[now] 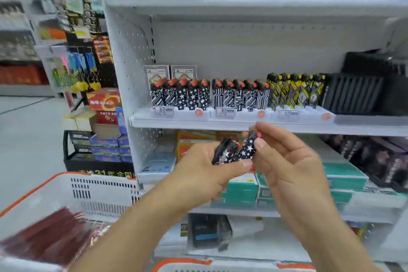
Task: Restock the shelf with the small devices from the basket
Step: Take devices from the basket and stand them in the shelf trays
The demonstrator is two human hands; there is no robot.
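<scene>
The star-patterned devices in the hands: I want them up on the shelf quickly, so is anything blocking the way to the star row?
Nothing visible does. The left hand and right hand hold the star-patterned devices just below the shelf edge, with open air up to the star row. That row looks full at the front.

My 2 hands raised together
Left hand (198, 168) fingers curled, gripping; right hand (284, 161) pinching with thumb and fingertips.

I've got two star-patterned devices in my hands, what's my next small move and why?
Probably lift the right hand with its star-patterned device to the left display group on the shelf, where matching star prints stand. The left hand keeps the other device.
</scene>
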